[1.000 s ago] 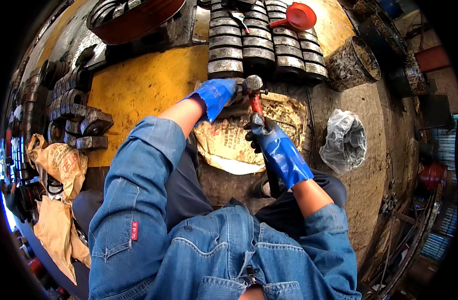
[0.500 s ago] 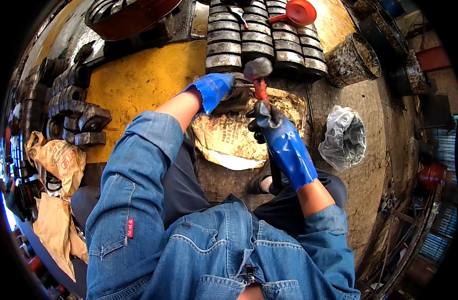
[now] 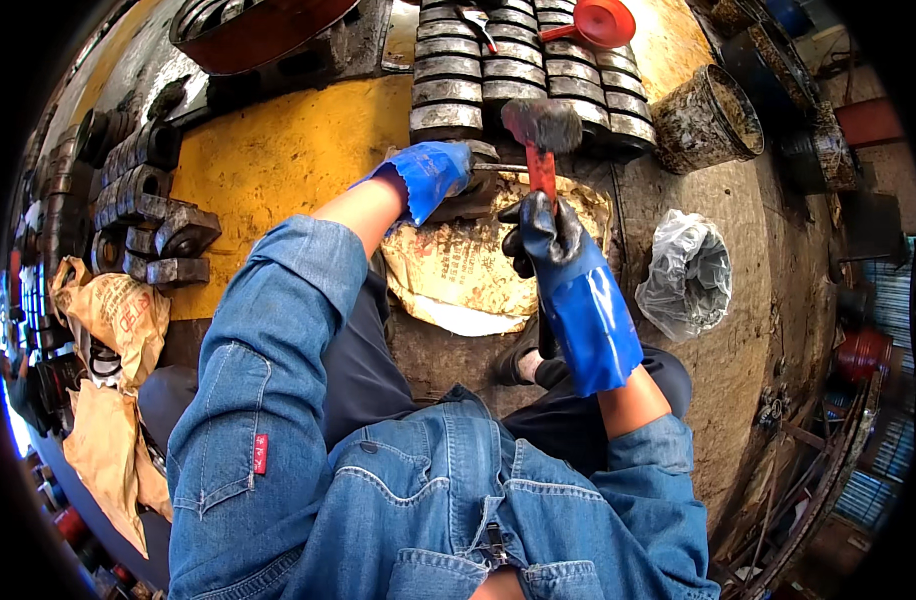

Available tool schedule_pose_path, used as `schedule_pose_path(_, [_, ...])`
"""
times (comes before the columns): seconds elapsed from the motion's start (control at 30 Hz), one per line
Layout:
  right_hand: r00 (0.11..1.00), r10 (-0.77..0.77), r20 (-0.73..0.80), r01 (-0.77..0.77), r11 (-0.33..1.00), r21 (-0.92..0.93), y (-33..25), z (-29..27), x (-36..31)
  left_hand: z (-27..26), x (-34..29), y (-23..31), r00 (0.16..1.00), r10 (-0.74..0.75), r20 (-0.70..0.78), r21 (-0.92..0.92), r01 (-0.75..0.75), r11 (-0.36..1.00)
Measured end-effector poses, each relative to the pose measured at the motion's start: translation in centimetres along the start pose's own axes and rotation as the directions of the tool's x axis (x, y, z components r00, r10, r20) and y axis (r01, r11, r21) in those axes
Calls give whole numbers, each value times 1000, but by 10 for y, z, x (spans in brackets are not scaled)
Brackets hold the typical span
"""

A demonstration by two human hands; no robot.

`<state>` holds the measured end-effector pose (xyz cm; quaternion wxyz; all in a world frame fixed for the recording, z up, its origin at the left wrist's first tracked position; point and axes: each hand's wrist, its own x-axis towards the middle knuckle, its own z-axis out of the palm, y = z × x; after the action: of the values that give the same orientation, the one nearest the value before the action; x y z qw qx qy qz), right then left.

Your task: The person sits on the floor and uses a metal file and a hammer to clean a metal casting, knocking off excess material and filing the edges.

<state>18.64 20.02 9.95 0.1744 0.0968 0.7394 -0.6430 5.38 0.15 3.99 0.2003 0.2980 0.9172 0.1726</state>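
In my right hand [image 3: 550,235], which wears a blue and black glove, is a hammer [image 3: 541,128] with a dark, worn head and a red handle. The head is raised in front of the stacked metal rings. My left hand [image 3: 426,180], in a blue glove, is closed at the foot of the stack. A thin metal rod [image 3: 503,168] sticks out to the right from its grip; the fingertips are hidden. Under and beside the left hand sits a dark metal piece, partly covered. Below both hands lies a dirty paper sack [image 3: 463,275], spread flat.
Rows of metal rings [image 3: 448,70] stand ahead, with a red scoop [image 3: 603,22] on top. To the right are a grimy bucket [image 3: 708,118] and a bucket lined with clear plastic [image 3: 686,275]. More metal parts [image 3: 183,235] and torn paper sacks [image 3: 123,325] are on the left.
The hammer has swung slightly right and toward me, its head now turned sideways. My right hand has shifted a little to the right. The left hand has stayed almost still.
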Motion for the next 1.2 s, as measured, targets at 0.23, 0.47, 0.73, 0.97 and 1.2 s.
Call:
schedule_pose_path(0.23, [958,284,43,-286,957,47,22,-4,9,1,3,4,1000,-18,1,14,18,1000])
schedule_pose_path(0.47, [979,201,34,-204,961,187,48,-11,10,24,15,-20,996,80,-36,17,-80,997])
schedule_pose_path(0.73, [996,90,-19,-91,996,-25,-3,8,-9,6,8,-8,998,-67,5,27,67,997])
schedule_pose_path(0.97, [954,282,97,-277,959,-59,40,-1,6,22,6,-13,991,68,-117,2,-68,998])
schedule_pose_path(1.2, [995,-89,43,85,993,78,3,10,-2,23,7,-26,999,33,21,104,-35,994])
